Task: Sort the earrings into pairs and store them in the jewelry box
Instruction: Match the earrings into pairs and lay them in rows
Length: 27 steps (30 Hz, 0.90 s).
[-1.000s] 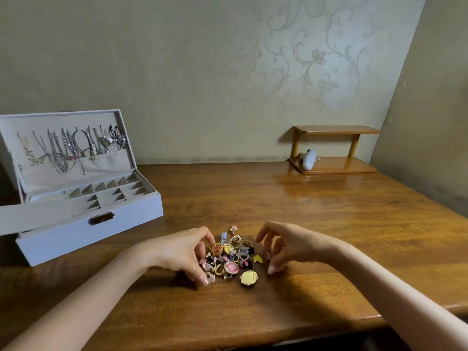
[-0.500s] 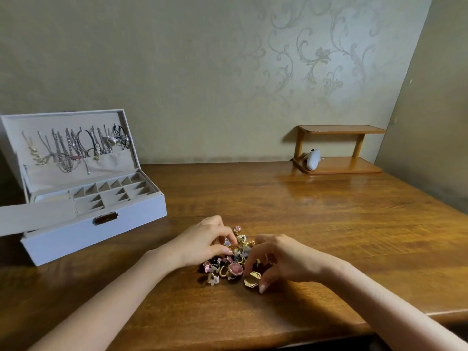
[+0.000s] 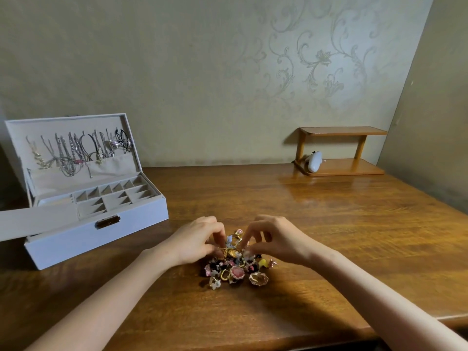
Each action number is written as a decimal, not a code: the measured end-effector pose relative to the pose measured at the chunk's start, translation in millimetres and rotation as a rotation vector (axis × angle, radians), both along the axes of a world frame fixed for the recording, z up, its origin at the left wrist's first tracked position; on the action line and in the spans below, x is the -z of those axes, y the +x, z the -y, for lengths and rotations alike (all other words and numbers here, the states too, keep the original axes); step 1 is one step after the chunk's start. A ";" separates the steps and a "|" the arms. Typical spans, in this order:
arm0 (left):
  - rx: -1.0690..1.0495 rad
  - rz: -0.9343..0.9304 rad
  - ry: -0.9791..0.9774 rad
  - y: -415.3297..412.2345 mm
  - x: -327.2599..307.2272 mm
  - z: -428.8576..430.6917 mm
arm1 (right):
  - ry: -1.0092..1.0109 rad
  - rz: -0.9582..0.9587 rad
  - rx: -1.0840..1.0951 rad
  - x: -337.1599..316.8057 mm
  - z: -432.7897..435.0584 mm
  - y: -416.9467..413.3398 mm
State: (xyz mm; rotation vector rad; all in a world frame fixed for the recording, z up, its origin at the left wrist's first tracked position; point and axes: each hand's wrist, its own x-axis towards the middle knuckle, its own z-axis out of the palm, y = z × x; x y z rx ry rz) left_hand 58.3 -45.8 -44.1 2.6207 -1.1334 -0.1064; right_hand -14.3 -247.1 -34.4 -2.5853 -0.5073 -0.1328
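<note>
A heap of mixed earrings (image 3: 236, 268) in gold, pink, black and white lies on the wooden table (image 3: 329, 236) near its front edge. Both hands are over the far side of the heap. My left hand (image 3: 196, 240) has its fingers curled and pinches a gold oval earring (image 3: 232, 253) at the top of the pile. My right hand (image 3: 277, 239) bends its thumb and forefinger down into the pile beside that earring; blur hides whether they hold a piece. The white jewelry box (image 3: 101, 235) stands open at the left, its small compartments (image 3: 114, 196) bare.
Several necklaces (image 3: 76, 153) hang inside the box's raised lid. A small wooden shelf (image 3: 342, 150) holding a white object (image 3: 314, 162) stands at the back right by the wall. The table's front edge runs close under my forearms.
Both hands moved from the sides of the heap onto its far top. My left hand took hold of a gold earring. The right hand left the front of the pile, uncovering the large amber piece.
</note>
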 end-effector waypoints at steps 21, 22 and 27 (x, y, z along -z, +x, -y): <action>-0.014 -0.170 -0.363 4.7 5.7 -12.8 | 0.145 -0.114 0.062 10.2 -11.2 23.3; -0.014 -0.186 -0.380 7.6 5.8 -13.9 | 0.243 -0.168 0.063 7.7 -8.9 23.5; -0.076 -0.339 -0.496 23.2 8.6 -11.6 | 0.649 -0.353 0.058 5.7 2.2 28.7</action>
